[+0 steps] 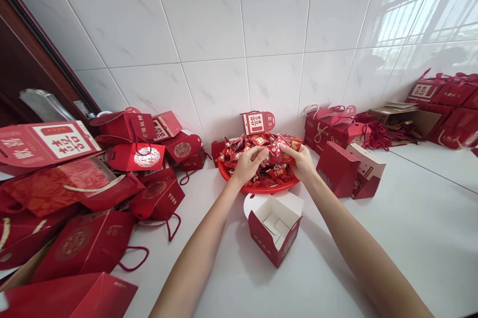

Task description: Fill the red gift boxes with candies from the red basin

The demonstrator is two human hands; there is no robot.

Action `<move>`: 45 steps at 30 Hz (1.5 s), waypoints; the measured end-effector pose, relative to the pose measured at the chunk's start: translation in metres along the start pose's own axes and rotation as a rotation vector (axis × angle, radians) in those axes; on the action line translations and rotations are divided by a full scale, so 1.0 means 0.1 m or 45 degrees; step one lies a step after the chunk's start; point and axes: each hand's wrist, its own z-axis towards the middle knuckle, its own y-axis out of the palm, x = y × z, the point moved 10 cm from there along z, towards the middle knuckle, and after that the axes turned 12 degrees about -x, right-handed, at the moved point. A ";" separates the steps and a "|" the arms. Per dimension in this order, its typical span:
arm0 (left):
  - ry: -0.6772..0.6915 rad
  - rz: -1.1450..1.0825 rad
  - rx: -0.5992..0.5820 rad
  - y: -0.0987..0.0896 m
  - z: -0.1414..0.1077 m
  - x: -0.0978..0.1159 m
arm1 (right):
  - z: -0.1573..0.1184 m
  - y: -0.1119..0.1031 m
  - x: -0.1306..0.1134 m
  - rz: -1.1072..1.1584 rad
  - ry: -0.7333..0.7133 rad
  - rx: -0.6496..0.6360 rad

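Observation:
A red basin [261, 190] full of small red wrapped candies [279, 171] stands near the wall. Over its left part is my left hand [249, 162], thumb and fingers drawn together at the candies; what they hold is too small to make out. My right hand [300, 159], at the basin's right side, pinches a red wrapped packet with white dots [275, 149]. In front of the basin, between my forearms, an open red box [274, 238] with a white inside stands on the white table [231, 278]. Some folded flaps show at its bottom.
Many red gift boxes [85, 243] with cord handles pile up at the left. Behind the basin sits a labelled box [258, 123]. Two open boxes [338, 168] stand to the right, with handled boxes [324, 129] behind them. Stacked ribboned boxes [453, 109] fill the far right.

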 end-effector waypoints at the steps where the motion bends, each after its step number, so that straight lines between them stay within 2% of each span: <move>1: 0.015 0.005 0.000 -0.01 0.00 0.02 | 0.00 -0.02 -0.02 -0.013 0.000 0.012; 4: 0.067 0.023 0.063 -0.06 -0.06 0.12 | -0.01 0.02 -0.14 -0.156 0.027 -0.037; 7: 0.095 0.011 0.108 -0.07 -0.20 0.20 | -0.10 0.18 -0.37 -0.399 0.098 -0.200; 9: 0.040 0.027 0.049 0.00 -0.34 0.21 | -0.20 0.34 -0.57 -0.570 0.115 -0.317; 12: -0.093 0.170 -0.147 0.17 -0.59 0.23 | -0.35 0.55 -0.73 -0.853 0.173 -0.477; 16: -0.143 0.372 -0.439 0.29 -0.85 0.41 | -0.47 0.75 -0.59 -1.167 0.258 -0.710; 19: -0.206 0.525 -0.548 0.23 -0.94 0.50 | -0.53 0.86 -0.37 -1.264 0.329 -0.880; 22: -0.284 0.596 -0.616 0.17 -0.99 0.51 | -0.57 0.88 -0.25 -1.342 0.407 -0.945; 25: -0.328 0.628 -0.711 0.20 -1.04 0.49 | -0.61 0.90 -0.28 -1.358 0.419 -0.948; 28: -0.353 0.667 -0.749 0.22 -1.08 0.49 | -0.64 0.95 -0.38 -1.281 0.360 -0.941; 32: -0.364 0.756 -0.751 0.21 -1.11 0.53 | -0.64 0.97 -0.47 -1.143 0.283 -0.832; 34: -0.384 0.772 -0.755 0.20 -1.13 0.54 | -0.65 0.99 -0.47 -1.123 0.262 -0.829; 38: -0.468 0.787 -0.761 0.19 -1.16 0.52 | -0.72 1.14 -0.43 -1.167 0.213 -0.993; 41: -0.475 0.763 -0.759 0.19 -1.17 0.52 | -0.75 1.20 -0.40 -1.224 0.205 -1.040; 45: -0.468 0.731 -0.781 0.20 -1.19 0.50 | -0.84 1.21 -0.19 -1.324 0.384 -1.211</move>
